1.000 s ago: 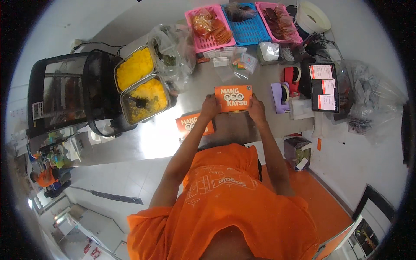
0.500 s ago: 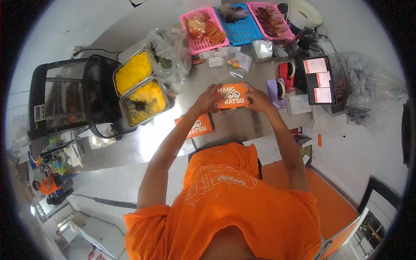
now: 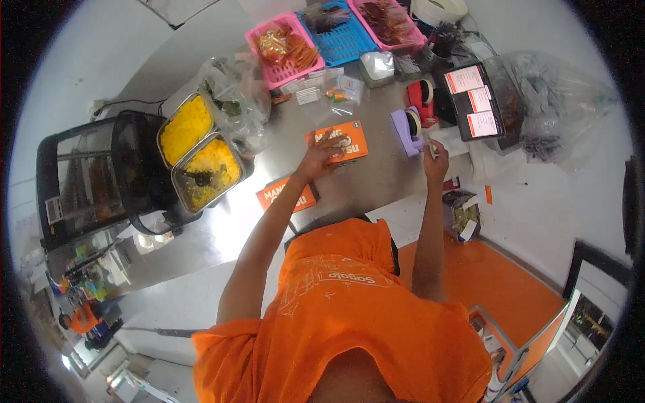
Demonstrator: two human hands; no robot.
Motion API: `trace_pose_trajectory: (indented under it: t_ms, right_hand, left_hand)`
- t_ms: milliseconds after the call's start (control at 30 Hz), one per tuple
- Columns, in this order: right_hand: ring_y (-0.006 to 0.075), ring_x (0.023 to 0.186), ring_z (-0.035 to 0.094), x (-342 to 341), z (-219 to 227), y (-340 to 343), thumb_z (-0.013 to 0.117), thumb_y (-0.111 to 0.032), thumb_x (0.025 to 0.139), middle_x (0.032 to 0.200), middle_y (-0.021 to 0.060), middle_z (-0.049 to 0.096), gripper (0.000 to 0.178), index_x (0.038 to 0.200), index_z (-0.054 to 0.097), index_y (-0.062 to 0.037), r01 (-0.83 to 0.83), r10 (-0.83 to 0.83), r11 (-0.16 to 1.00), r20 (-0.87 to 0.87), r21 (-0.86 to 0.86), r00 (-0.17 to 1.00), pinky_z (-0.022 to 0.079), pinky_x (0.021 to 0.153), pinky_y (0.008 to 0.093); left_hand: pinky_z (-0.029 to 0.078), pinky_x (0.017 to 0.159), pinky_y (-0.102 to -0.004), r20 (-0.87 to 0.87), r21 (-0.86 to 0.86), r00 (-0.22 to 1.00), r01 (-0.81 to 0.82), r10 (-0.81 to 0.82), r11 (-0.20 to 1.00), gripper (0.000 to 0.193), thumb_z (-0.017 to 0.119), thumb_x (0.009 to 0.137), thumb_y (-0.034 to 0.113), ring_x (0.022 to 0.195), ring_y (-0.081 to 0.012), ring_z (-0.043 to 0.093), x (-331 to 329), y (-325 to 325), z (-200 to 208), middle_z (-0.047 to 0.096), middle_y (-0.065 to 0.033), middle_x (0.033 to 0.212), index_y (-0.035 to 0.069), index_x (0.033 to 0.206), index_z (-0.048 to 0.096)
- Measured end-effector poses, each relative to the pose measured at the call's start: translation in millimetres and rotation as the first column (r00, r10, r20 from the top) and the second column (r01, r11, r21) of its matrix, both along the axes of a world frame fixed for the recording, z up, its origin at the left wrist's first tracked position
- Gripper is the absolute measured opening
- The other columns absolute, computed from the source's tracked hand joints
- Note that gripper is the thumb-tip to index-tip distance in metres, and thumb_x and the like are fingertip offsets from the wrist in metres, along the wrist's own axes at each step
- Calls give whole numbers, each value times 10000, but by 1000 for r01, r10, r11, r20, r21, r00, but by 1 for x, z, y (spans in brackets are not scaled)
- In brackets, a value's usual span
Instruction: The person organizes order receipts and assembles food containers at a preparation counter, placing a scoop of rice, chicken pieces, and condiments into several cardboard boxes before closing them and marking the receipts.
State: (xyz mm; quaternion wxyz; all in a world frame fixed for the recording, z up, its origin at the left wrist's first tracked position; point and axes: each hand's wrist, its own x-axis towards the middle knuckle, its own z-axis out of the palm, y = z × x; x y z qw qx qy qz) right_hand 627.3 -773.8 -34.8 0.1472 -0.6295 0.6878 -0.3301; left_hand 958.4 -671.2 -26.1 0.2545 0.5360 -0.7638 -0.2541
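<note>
An orange food box (image 3: 359,146) with white print lies closed on the steel worktop. My left hand (image 3: 320,158) rests on its top with the fingers spread flat, covering part of the print. A purple tape dispenser (image 3: 403,131) with a pale roll stands right of the box. At its front end my right hand (image 3: 437,160) is pinched on what looks like the loose end of the tape, a small pale strip. Behind the purple one sits a red tape dispenser (image 3: 421,99). A second orange box (image 3: 271,193) lies nearer me, partly hidden under my left forearm.
Two metal trays of yellow food (image 3: 236,160) stand at the left by a black display case (image 3: 87,174). Plastic bags (image 3: 235,101) and a pink basket (image 3: 259,46) lie at the back. A tablet with labels (image 3: 476,101) stands at the right.
Both hands held the box before; now it lies on the worktop under my left hand alone. My right hand has let go and moved right to the purple tape dispenser.
</note>
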Motion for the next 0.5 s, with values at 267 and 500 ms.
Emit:
trace_pose_trajectory:
  t_ms: [267, 500]
  right_hand:
    - [75, 767, 505, -15, 2, -11, 620, -247, 876, 843, -13, 563, 162, 938, 634, -98, -393, -115, 804, 766, 445, 632, 466, 661, 285]
    - [146, 767, 530, -16, -56, 38, 563, -215, 919, 866, 48, 583, 200, 889, 580, -18, -244, 22, 960, 835, 136, 549, 486, 737, 312]
  left_hand:
    - [-7, 1065, -639, -32, 18, 999, 0, 1, 1000, 207, 711, 654, 40, 1391, -347, 180, -1, -2, 0, 385, 7, 1436, 123, 793, 583]
    - [-41, 1053, -646, -58, 21, 998, -5, 6, 1000, 224, 711, 636, 40, 1391, -360, 172, -2, 2, -1, 382, -10, 1439, 125, 806, 593]
